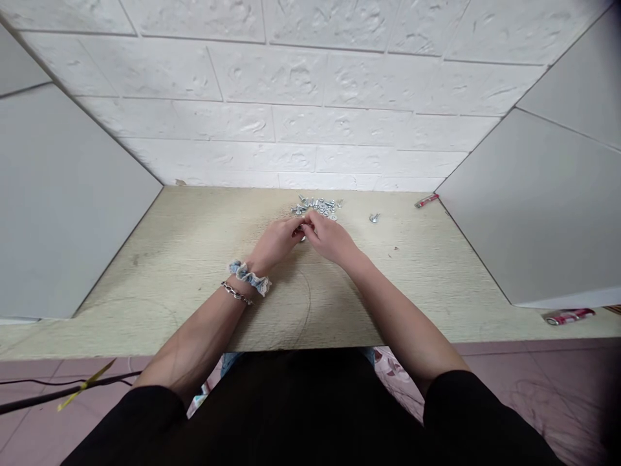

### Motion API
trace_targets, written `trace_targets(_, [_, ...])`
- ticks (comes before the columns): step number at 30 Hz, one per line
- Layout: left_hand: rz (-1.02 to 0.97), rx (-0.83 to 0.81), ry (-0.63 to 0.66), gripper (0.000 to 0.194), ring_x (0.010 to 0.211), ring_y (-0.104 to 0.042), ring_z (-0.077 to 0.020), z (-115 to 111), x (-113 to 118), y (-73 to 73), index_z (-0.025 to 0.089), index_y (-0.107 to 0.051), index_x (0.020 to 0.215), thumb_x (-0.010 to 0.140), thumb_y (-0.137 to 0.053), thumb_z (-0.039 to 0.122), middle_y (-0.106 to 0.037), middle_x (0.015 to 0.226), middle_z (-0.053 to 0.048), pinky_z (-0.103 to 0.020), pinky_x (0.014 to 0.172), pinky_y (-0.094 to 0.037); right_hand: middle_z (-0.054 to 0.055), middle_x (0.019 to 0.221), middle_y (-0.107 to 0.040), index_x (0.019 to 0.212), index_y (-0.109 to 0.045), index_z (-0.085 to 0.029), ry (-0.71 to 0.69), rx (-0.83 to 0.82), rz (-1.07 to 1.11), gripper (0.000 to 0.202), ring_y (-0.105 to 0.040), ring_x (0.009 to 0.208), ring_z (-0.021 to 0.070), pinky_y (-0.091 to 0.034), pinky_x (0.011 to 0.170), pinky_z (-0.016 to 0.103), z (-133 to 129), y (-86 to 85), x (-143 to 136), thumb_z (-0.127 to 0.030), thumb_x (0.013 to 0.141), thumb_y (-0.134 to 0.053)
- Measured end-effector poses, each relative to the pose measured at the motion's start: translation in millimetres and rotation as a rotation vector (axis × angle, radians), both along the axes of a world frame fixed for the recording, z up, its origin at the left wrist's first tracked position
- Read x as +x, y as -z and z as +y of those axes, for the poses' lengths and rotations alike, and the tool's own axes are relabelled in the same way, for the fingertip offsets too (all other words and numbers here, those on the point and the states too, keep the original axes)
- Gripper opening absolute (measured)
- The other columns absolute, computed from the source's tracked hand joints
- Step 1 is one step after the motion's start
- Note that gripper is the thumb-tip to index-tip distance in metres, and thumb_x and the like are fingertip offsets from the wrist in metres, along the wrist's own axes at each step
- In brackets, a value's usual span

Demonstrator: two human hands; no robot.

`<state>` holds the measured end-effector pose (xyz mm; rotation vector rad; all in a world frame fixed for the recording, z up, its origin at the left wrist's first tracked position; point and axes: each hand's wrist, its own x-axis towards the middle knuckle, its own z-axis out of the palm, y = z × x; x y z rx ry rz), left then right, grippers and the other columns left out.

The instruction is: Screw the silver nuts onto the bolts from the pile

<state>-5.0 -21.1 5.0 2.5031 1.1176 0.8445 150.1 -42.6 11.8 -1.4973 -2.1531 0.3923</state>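
- A red-and-silver cylinder (pixel 570 316) lies at the near right edge of the pale, wood-grained worktop (pixel 194 259).
- A blue-and-white ruffled scrunchie (pixel 250 277) and a silver chain bracelet (pixel 236 293) circle the left wrist.
- The left hand (pixel 277 241) and right hand (pixel 332 241) meet above the worktop, both with fingers bent nearly closed round a small silvery metal piece (pixel 303 239). Most of it is hidden, so its shape, and which hand grips it more firmly, cannot be told.
- For such fine work, one hand would best keep the piece steady while the other's fingertips make small, light turns; parts should line up straight before any pressure. Staying low over the worktop would make a slip harmless, and elbows kept out would leave the view open.
- Just beyond the fingers, a loose heap of silvery screws, washers and similar metal hardware (pixel 320 207) lies directly on the worktop, in no container; a knuckle could scatter it.
- To its right, well apart, sits a little cluster of silvery hardware (pixel 374 218).
- Farther right, another red-and-silver cylinder (pixel 427 200) lies by the grey side panel (pixel 543 213).
- Behind stands a white brick-patterned wall (pixel 301 77).
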Motion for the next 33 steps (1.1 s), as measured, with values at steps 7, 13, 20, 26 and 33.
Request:
trace_targets(7, [-0.01, -0.003, 0.002, 0.019, 0.066, -0.058, -0.0116, -0.9, 0.7, 0.3, 0.016, -0.066, 0.099, 0.085, -0.053, 0.016, -0.068, 0.078, -0.002, -0.022, 0.065, -0.042, 0.005, 0.091, -0.064, 0.097, -0.049, -0.021, 0.022, -0.012, -0.008, 0.021, -0.057, 0.078, 0.0198, -0.038, 0.064, 0.029, 1.1, 0.3, 0.3, -0.032, 0.093, -0.031])
trace_targets(13, [-0.046, 0.009, -0.04, 0.025, 0.068, -0.059, -0.012, -0.9, -0.2, -2.4, 0.016, -0.066, 0.105, 0.083, -0.053, 0.013, -0.069, 0.078, -0.001, -0.021, 0.066, -0.042, 0.006, 0.096, -0.065, 0.104, -0.049, -0.02, -0.011, -0.02, 0.041, 0.021, -0.059, 0.081, 0.0201, -0.041, 0.067, 0.031, -1.7, -2.4, 0.6, -0.026, 0.089, -0.036])
trace_targets(20, [-0.036, 0.022, -0.025, 0.027, 0.067, -0.059, -0.0123, -2.2, -0.2, -3.8, 0.016, -0.066, 0.107, 0.083, -0.053, 0.014, -0.069, 0.08, -0.002, -0.022, 0.065, -0.042, 0.006, 0.091, -0.065, 0.097, -0.051, -0.019, 0.016, -0.004, -0.016, 0.024, -0.057, 0.078, 0.0186, -0.037, 0.063, 0.028, -1.0, -2.2, 0.6, -0.031, 0.093, -0.031])
trace_targets(26, [-0.013, 0.041, -0.008, 0.021, 0.068, -0.059, -0.0122, -1.8, 0.7, -1.0, 0.015, -0.066, 0.1, 0.084, -0.054, 0.014, -0.069, 0.082, -0.003, -0.022, 0.066, -0.043, 0.006, 0.087, -0.066, 0.09, -0.055, -0.02, 0.064, -0.049, -0.142, 0.034, -0.057, 0.077, 0.0178, -0.032, 0.062, 0.028, -0.6, -4.1, -0.1, -0.036, 0.096, -0.026])
trace_targets(33, [-0.017, 0.044, -0.014, 0.019, 0.065, -0.058, -0.0115, 0.0, -0.9, -0.9, 0.016, -0.066, 0.099, 0.085, -0.053, 0.018, -0.068, 0.075, -0.002, -0.021, 0.063, -0.041, 0.005, 0.086, -0.067, 0.086, -0.057, -0.02, 0.076, -0.046, -0.16, 0.041, -0.058, 0.077, 0.0175, -0.032, 0.063, 0.028, -2.4, -7.3, -0.5, -0.04, 0.097, -0.023])
